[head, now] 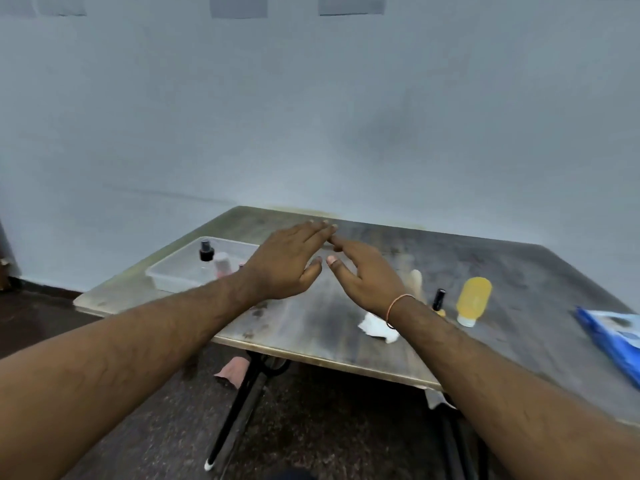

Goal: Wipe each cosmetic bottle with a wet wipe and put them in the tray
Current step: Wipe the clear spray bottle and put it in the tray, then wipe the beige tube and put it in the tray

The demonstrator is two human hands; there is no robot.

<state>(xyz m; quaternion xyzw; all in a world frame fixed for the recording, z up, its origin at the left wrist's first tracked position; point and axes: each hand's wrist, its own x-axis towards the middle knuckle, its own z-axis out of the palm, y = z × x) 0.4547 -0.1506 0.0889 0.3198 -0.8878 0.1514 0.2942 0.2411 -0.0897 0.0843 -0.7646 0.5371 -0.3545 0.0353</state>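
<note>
Both my hands hover flat over the middle of the table, fingers stretched out and fingertips nearly meeting. My left hand [287, 263] and my right hand [365, 275] hold nothing. A clear plastic tray [166, 275] sits at the left, just beyond my left wrist, holding a black-capped spray bottle [206, 250] and a pink bottle [221, 266]. A crumpled white wet wipe [375, 327] lies under my right wrist. To the right of that wrist lie a small black-capped bottle [439, 299], a yellow bottle [473, 301] and a pale bottle [416, 279] partly hidden.
A blue wet-wipe pack [614, 336] lies at the table's right edge. The worn table top [485, 258] stands against a grey wall. Black table legs [242, 393] and a pink scrap [232, 370] are on the dark floor below the front edge.
</note>
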